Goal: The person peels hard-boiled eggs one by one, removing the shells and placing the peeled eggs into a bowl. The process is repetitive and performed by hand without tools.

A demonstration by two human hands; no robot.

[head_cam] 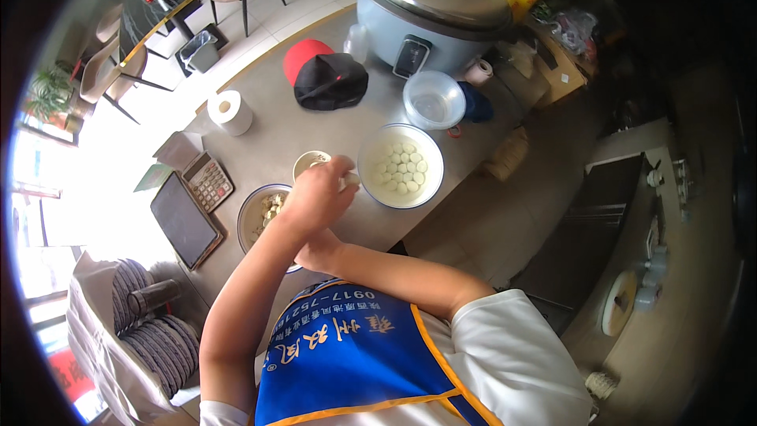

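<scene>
My left hand (322, 192) is raised over the counter, its fingers closed around a small pale, egg-like object (352, 180). Right of it, a white blue-rimmed bowl (436, 168) holds many small peeled eggs (404, 168). A small patterned bowl (300, 164) is partly covered by the same hand. Another blue-rimmed bowl (243, 213), on the left, contains small eggs and what look like shell pieces (272, 208). Passing beneath my left forearm, my right hand (317, 250) lies at this bowl's near edge; its fingers are mostly hidden, so its grip cannot be told.
Farther back on the metal counter (278, 124) are a paper roll (230, 113), a red and black cap (328, 80), a clear plastic tub (434, 99) and a large cooker (432, 18). A calculator (208, 181) and a tablet (185, 219) lie left, above stacked plates (162, 349).
</scene>
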